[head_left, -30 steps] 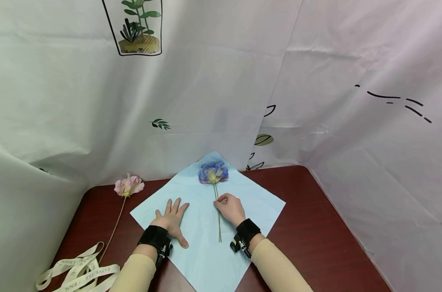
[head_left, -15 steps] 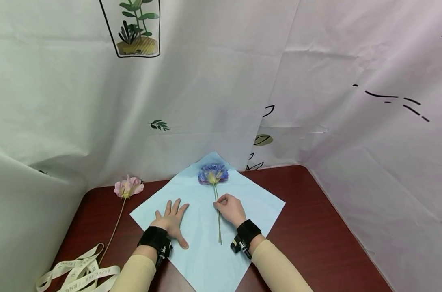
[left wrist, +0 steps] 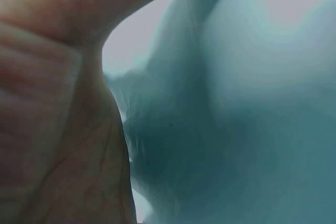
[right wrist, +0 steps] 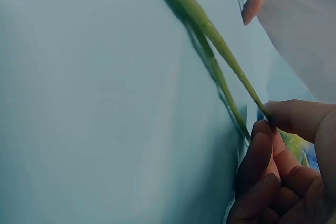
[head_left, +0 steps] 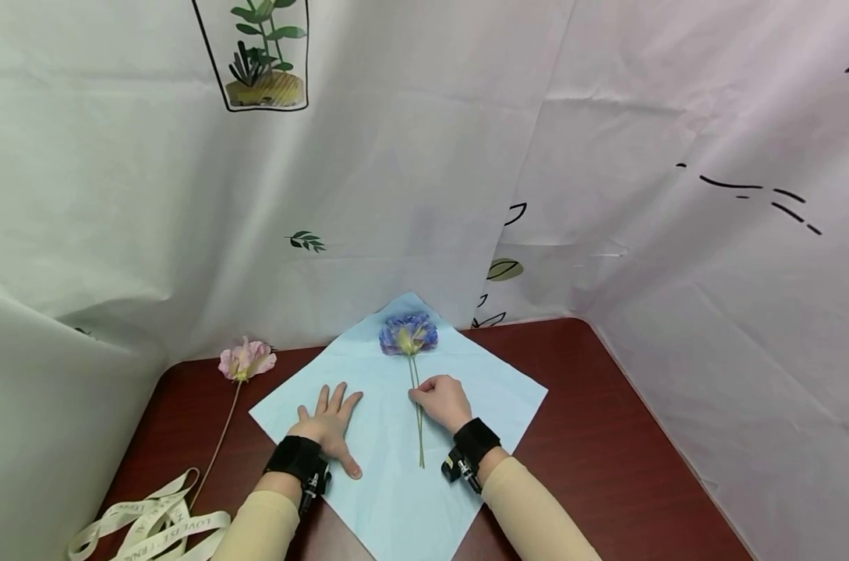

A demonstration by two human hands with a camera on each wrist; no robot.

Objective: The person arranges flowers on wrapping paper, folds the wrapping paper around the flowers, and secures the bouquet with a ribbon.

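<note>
A light blue sheet of paper [head_left: 494,389] lies diagonally on the table. On it rests a blue-purple flower [head_left: 408,333], its head toward the far corner, with two thin green stems running toward me. My right hand [head_left: 443,401] pinches a stem between thumb and fingers. The right wrist view shows the green stems [right wrist: 223,51] meeting at those fingertips, close over the paper. My left hand [head_left: 326,428] lies spread on the left side of the sheet, fingers straight. In the left wrist view, its palm and thumb [left wrist: 68,129] fill the left side.
To the left on the dark red table [head_left: 599,436] lies a pink flower [head_left: 247,360] with a long stem. Its lower end meets a loose heap of printed cream ribbon [head_left: 206,526] at the front left. White patterned cloth [head_left: 410,171] hangs behind the table and at both sides.
Both hands stay in nearly the same places. The stems under the right hand shift very slightly, and the head view tilts a little.
</note>
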